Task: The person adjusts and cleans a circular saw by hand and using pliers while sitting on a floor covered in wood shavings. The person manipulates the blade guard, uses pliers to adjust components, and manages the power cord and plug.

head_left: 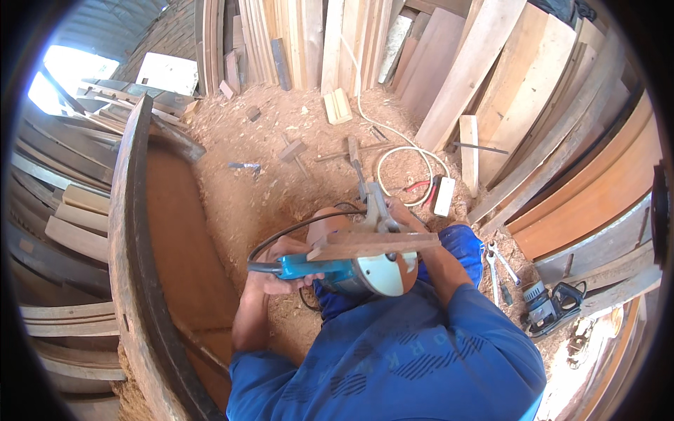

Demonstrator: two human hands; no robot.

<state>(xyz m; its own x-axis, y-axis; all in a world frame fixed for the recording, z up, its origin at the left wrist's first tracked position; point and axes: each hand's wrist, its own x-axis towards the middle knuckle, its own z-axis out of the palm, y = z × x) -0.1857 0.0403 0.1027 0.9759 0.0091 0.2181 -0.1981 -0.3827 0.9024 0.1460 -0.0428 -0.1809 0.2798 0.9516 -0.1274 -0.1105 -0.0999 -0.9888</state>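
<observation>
My left hand (284,270) is wrapped round the rear end of a teal angle grinder (344,277), whose black cord loops up from behind the grip. A pale round disc or guard (381,274) with a brown patch shows at the tool's right end. Just beyond it, over my lap, a brown wooden piece (372,245) lies crosswise. On its far side stands a grey metal fixture (378,212), perhaps a clamp or vise. My right hand (405,214) is closed beside this fixture; the fixture and wood partly hide the fingers, so what they grip is unclear.
A long dark-edged wooden panel (133,231) stands at my left. Boards (470,84) lean at the back and right. A white power strip (444,196), wrenches (495,266) and another power tool (551,305) lie right. Shavings cover the floor (274,182).
</observation>
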